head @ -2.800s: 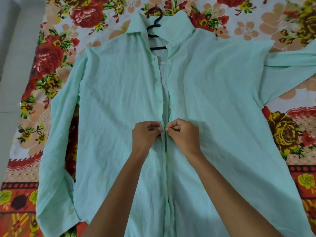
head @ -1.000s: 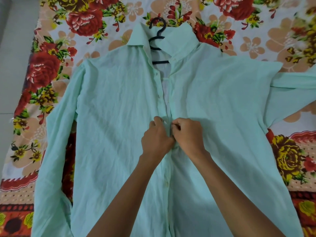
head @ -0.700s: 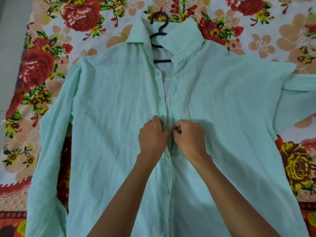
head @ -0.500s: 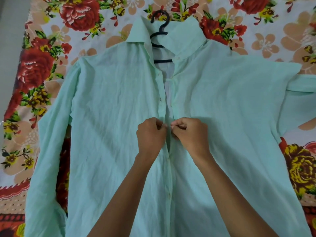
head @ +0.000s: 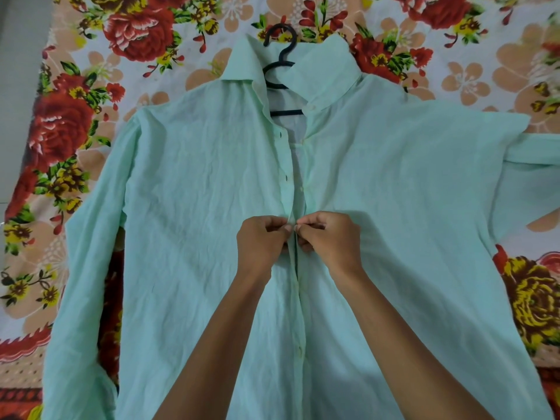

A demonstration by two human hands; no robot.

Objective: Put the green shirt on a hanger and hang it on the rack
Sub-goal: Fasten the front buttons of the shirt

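The pale green shirt (head: 188, 225) lies flat, front up, with both sleeves spread out. A black hanger (head: 280, 60) sits inside it; its hook and part of its bar show at the open collar. My left hand (head: 262, 241) pinches the left front edge at mid-chest. My right hand (head: 328, 237) pinches the right front edge opposite, fingertips almost touching. Below my hands the front is closed with buttons; above them it gapes open up to the collar.
The shirt rests on a floral bedsheet (head: 145, 34) with red and yellow flowers. A plain grey floor strip (head: 18, 86) runs along the left. No rack is in view.
My hands have stayed at the same spot on the shirt front, working the two edges together. The view has drifted slightly, so the shirt sits a little lower in the picture.
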